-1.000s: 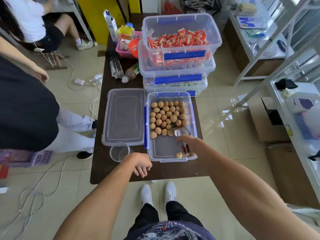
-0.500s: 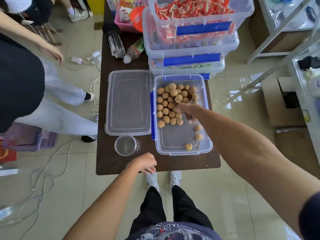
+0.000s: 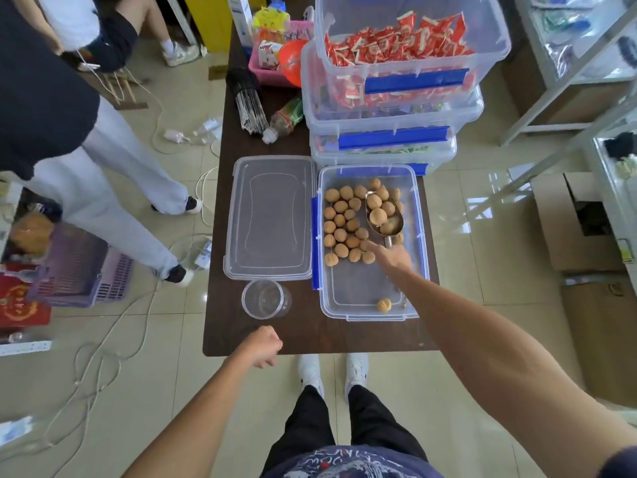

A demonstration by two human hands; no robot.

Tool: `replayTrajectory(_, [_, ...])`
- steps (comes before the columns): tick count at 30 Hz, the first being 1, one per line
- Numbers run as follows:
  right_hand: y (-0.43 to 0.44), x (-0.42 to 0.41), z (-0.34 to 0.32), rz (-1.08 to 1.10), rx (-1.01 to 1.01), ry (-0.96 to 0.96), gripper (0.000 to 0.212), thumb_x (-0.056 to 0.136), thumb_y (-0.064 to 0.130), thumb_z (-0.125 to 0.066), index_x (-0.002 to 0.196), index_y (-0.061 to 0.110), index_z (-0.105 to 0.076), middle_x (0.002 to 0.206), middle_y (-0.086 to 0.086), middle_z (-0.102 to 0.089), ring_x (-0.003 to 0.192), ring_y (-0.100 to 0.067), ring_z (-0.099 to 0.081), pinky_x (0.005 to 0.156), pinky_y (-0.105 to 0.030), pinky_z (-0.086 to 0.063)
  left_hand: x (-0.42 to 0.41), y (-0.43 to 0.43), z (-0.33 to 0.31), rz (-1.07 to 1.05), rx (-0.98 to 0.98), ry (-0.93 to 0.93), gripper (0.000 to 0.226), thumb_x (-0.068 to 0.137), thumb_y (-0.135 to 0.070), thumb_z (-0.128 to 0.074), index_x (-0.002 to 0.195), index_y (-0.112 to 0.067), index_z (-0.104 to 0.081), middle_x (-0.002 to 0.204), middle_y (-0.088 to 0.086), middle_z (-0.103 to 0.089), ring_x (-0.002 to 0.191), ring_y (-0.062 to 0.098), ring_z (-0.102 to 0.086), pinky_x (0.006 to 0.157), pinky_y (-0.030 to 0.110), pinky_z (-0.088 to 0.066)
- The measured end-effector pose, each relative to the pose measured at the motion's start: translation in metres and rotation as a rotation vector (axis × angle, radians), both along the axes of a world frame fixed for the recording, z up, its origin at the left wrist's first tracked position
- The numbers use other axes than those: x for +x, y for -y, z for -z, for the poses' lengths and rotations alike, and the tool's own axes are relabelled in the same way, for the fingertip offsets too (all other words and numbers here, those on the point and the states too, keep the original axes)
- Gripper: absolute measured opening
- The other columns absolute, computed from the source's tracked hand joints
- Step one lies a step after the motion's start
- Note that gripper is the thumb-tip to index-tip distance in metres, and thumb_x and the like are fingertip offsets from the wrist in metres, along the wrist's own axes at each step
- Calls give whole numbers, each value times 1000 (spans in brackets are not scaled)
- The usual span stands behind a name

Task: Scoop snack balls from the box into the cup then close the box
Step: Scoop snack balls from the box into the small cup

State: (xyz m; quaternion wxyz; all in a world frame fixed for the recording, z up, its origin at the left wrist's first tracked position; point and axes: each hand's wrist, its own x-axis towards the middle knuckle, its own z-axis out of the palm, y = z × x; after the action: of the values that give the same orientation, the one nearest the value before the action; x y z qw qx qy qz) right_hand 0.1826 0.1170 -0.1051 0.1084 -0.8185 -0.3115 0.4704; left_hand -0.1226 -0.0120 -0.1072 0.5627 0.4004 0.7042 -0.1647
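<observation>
Now | step: scooping | I had right hand (image 3: 391,258) clamped on loaded scoop (image 3: 383,215), left hand (image 3: 263,345) fisted empty | next: carry to cup (image 3: 264,299) at 8 o'clock

No text can be read with confidence. The dark shirt (image 3: 348,465) at the bottom edge carries pale lettering, too distorted to make out. The red snack packets (image 3: 396,39) show white print, too small to read.

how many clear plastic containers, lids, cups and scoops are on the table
clear storage boxes: 4, the open box plus three stacked boxes behind it
loose lid: 1
clear cup: 1
metal scoop: 1, in the right hand
total: 7
</observation>
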Motion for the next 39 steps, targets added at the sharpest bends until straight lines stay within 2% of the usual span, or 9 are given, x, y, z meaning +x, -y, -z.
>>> replayTrajectory(3, [14, 8, -10, -31, 51, 69, 64, 83, 56, -66, 113, 0, -59, 99, -16, -59, 97, -37, -61, 81, -45, -56, -16, 5, 1, -73, 44, -53, 13, 86, -13, -45, 97, -16, -52, 89, 6, -63, 88, 22, -79, 51, 24, -40])
replayTrajectory(6, [26, 17, -22, -91, 78, 94, 49, 86, 48, -65, 97, 0, -59, 92, -16, -60, 84, -31, -58, 68, -36, -47, -21, 5, -3, -151, 17, -58, 51, 88, -13, -54, 136, -15, -36, 99, 7, -62, 79, 22, -74, 54, 26, -45])
replayTrajectory(8, [35, 24, -30, -135, 100, 104, 45, 85, 48, -65, 85, 3, -58, 83, -13, -59, 76, -26, -55, 61, -32, -41, -17, 0, -10, -271, 40, -19, 67, 87, -8, -58, 145, -18, -25, 102, 7, -62, 72, 20, -70, 58, 28, -50])
replayTrajectory(11, [49, 35, -42, -247, 114, 104, 43, 84, 49, -67, 67, 11, -54, 71, -7, -54, 65, -22, -51, 51, -29, -37, -6, -8, -13, -556, 133, 151, 66, 89, 2, -59, 139, -29, -29, 107, 9, -65, 82, 23, -74, 61, 31, -57])
replayTrajectory(14, [58, 43, -54, -411, 88, 131, 39, 79, 47, -67, 64, 14, -53, 67, -5, -53, 65, -24, -52, 51, -29, -36, 3, -7, -23, -735, 177, 257, 60, 87, 14, -56, 109, -41, -43, 107, 7, -62, 97, 29, -75, 67, 36, -59])
replayTrajectory(20, [58, 37, -77, -667, 32, 168, 40, 69, 48, -69, 79, 9, -64, 69, -1, -58, 60, -14, -53, 52, -27, -40, 11, 1, -22, -733, 177, 272, 57, 83, 16, -57, 125, -19, -45, 112, 11, -64, 103, 28, -73, 68, 37, -58])
replayTrajectory(25, [55, 17, -92, -897, 29, 224, 27, 79, 36, -70, 81, 10, -62, 80, -7, -62, 71, -22, -56, 57, -29, -40, 23, 2, -28, -593, 140, 288, 75, 85, 11, -59, 146, -24, -31, 113, 13, -64, 106, 26, -70, 71, 35, -60])
replayTrajectory(31, [60, -2, -96, -1167, -17, 354, 31, 81, 38, -70, 94, 10, -65, 89, -6, -60, 78, -23, -56, 63, -30, -43, 21, -5, -28, -495, 186, 234, 58, 88, 9, -60, 132, -19, -36, 109, 12, -63, 93, 19, -70, 72, 31, -58])
replayTrajectory(39, [49, -11, -122, -1356, -62, 471, 37, 80, 32, -69, 109, 9, -62, 93, -4, -57, 82, -23, -57, 71, -36, -52, 20, -14, -37, -301, 139, 167, 52, 92, 3, -55, 137, -18, -39, 117, 9, -62, 94, 20, -74, 63, 28, -56])
